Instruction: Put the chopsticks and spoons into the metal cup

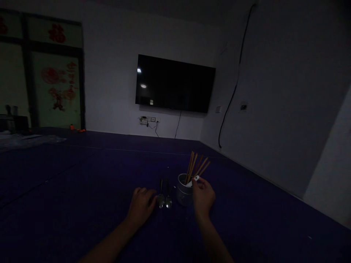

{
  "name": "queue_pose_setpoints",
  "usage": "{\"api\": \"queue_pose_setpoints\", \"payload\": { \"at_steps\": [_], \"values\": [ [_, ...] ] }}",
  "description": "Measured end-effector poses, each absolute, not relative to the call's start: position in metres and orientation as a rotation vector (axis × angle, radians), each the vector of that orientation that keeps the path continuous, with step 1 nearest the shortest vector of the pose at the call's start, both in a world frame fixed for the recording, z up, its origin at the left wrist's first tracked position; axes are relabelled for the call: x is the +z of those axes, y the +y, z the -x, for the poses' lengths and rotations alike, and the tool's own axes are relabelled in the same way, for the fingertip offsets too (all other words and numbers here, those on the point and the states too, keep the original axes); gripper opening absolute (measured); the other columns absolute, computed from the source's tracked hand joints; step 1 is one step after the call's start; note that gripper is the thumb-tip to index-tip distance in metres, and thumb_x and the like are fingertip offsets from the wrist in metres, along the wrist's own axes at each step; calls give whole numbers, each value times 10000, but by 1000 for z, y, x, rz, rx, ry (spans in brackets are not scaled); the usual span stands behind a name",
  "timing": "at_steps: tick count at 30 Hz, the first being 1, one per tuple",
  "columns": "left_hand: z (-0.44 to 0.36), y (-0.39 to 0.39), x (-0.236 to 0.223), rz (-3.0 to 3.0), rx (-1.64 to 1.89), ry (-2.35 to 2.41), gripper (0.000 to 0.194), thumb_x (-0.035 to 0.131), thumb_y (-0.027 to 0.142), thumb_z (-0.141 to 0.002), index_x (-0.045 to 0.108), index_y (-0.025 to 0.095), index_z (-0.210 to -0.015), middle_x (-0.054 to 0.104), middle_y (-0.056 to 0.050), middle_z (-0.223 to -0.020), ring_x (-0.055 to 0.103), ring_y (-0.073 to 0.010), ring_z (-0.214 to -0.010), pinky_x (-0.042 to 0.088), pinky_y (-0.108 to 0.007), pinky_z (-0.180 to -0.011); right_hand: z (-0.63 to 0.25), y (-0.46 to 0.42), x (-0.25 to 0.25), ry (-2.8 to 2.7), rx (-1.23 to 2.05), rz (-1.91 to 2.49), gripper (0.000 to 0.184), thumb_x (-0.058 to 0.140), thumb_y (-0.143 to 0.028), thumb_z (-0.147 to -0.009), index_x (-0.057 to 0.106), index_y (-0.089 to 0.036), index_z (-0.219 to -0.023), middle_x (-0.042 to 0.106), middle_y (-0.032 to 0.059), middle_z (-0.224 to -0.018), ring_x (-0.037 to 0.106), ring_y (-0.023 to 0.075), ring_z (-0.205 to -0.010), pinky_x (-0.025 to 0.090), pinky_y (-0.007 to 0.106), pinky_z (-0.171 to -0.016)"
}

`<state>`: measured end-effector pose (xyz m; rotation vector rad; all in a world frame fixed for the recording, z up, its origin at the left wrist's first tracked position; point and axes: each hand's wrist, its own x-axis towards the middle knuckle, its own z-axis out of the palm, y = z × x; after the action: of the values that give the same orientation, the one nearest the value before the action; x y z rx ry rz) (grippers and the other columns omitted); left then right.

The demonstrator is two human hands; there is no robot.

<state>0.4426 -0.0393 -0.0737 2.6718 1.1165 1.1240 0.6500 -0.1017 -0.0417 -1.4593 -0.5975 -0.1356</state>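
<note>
My right hand (203, 197) is closed in a pinch on the handle of a white spoon (196, 178), which has a small dark hole near its end. The spoon's lower end is hidden inside a grey cup (183, 195) standing upright on the table. Several wooden chopsticks (196, 166) lean in the same cup, fanned to the right. Left of the cup, two metal spoons (161, 201) (168, 202) lie side by side, bowls toward me. My left hand (141, 204) rests on the table with fingers loosely apart, its fingertips close beside the left metal spoon.
A dark blue tabletop (109, 175) stretches to the walls. Clear plastic sheeting (30, 140) and small orange items (80, 130) lie at the far left. A television (175, 84) hangs above wall sockets (150, 119); a black cable (236, 86) runs down the right wall.
</note>
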Motion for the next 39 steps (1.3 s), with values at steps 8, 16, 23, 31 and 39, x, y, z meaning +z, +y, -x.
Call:
{"api": "queue_pose_setpoints", "payload": {
  "at_steps": [8,16,23,31,39],
  "values": [
    [-442,-41,-71,-2682,1053,1121,258,433,276,-902,679,219,-956,702,-52,-827,616,-200,-838,392,-376,-842,-647,-109,-39,-628,-165,1606,395,583,-472,-720,684,-146,-919,604,14,-585,569,185,-537,374,269,-520],
    [-443,-42,-69,-2680,1041,1131,255,441,285,-896,682,219,-951,704,-53,-839,620,-201,-839,403,-366,-827,-646,-108,-40,-590,-113,1581,382,603,-423,-686,660,-161,-958,561,-27,-552,552,171,-509,343,251,-486],
    [-444,-40,-74,-2671,1041,1111,254,443,283,-888,683,220,-942,703,-51,-818,619,-204,-818,402,-375,-820,-645,-108,-38,-589,-130,1555,378,586,-436,-709,649,-147,-945,523,-42,-518,527,162,-493,350,251,-497],
    [-446,-40,-76,-2682,970,990,229,442,254,-879,666,226,-918,700,-46,-899,596,-197,-887,398,-357,-829,-631,-112,-33,-701,-208,1427,436,511,-505,-797,643,-129,-975,519,-32,-534,512,152,-514,366,248,-519],
    [-449,-38,-78,-2724,766,999,147,534,272,-842,615,199,-941,631,-64,-1008,552,-213,-957,406,-329,-807,-601,-110,-39,-1333,-211,1597,367,418,-426,-892,703,-196,-923,643,12,-614,580,142,-559,397,229,-580]
  ]
}}
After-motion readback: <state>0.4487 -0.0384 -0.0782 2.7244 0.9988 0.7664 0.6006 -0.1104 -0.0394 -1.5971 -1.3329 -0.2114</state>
